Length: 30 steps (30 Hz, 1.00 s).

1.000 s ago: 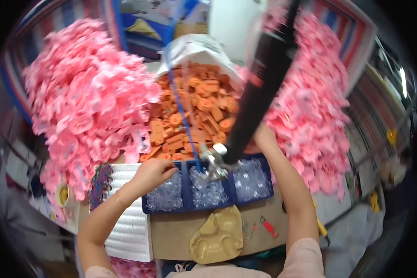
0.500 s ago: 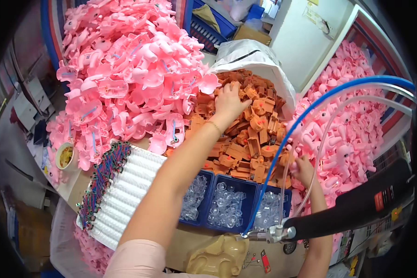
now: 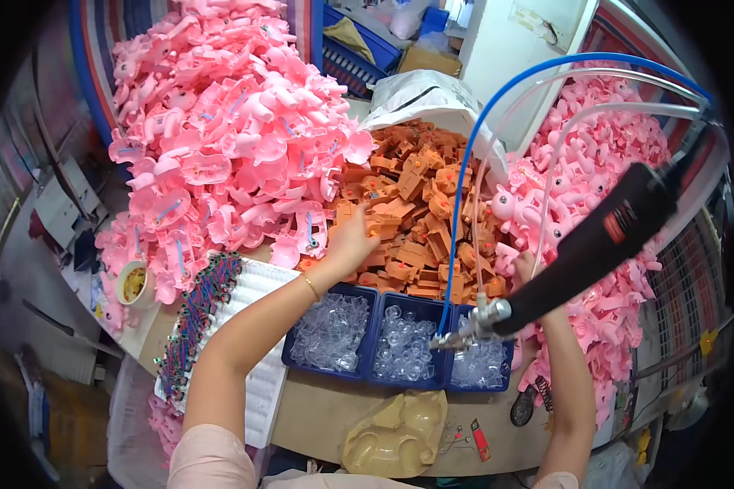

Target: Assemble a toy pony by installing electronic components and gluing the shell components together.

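Note:
My left hand [image 3: 350, 244] is over the near left part of a heap of orange plastic box-like parts [image 3: 420, 183]. Its index finger is stretched out and the thumb stands apart. The orange parts right beside the fingers blend together, and none shows plainly in the hand. My right hand [image 3: 525, 267] is at the right edge of the orange heap, next to the pile of pink toy figures [image 3: 603, 208]. A black hand-held tool [image 3: 591, 244], hanging with its hoses, partly covers this hand, so its fingers are mostly hidden.
Blue bins [image 3: 369, 371] hold clear plastic pieces. Pink toy shells [image 3: 236, 138] are heaped at the left. Wired parts [image 3: 194, 314] lie on a ridged white tray [image 3: 261, 399]. A tan mould [image 3: 395, 436], a red cutter [image 3: 480, 440] and a food cup [image 3: 133, 284] are on the table.
My left hand has drawn back from deep in the orange heap toward the near left. My right hand has shifted slightly up. The black tool has swung up and left in view.

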### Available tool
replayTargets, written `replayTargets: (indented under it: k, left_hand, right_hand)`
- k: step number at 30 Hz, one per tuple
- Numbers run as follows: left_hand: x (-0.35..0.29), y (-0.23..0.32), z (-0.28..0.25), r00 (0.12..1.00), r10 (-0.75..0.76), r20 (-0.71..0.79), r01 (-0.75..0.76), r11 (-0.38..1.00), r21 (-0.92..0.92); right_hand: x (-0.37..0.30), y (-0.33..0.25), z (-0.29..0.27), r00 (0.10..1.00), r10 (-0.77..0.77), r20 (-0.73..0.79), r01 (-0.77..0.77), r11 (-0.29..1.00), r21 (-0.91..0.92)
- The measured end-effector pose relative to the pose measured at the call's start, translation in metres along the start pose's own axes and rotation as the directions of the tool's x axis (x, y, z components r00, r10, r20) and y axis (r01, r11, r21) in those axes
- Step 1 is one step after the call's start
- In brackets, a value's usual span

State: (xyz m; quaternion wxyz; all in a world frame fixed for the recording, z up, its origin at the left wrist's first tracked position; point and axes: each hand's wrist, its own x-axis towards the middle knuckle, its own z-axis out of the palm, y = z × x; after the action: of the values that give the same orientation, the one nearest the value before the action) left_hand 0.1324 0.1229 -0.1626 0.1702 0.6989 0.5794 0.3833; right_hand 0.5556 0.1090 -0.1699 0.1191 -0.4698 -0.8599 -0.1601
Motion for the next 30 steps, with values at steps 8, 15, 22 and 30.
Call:
replayTargets:
  k: [8, 15, 22, 30]
  left_hand:
    - [-0.003, -0.027, 0.004, 0.997, 0.063, -0.034, -0.052, 0.967, 0.248]
    - [-0.013, 0.003, -0.026, 0.953, -0.181, -0.241, 0.169, 0.983, -0.071]
    - [-0.145, 0.047, -0.108, 0.867, -0.331, 0.372, 0.491, 0.442, -0.751]
    - [-0.28, 0.032, -0.118, 0.646, -0.339, 0.683, 0.729, 0.008, -0.685]
  right_hand:
    - [0.02, -0.038, -0.066, 0.761, 0.361, -0.539, -0.292, 0.933, 0.212]
    - [-0.004, -0.139, -0.149, 0.335, 0.87, -0.363, -0.312, 0.465, 0.828]
    - [-0.115, -0.283, -0.181, 0.746, 0.427, -0.511, -0.125, 0.843, 0.523]
    - [-0.155, -0.42, -0.121, 0.966, 0.245, -0.081, -0.149, 0.787, 0.599]
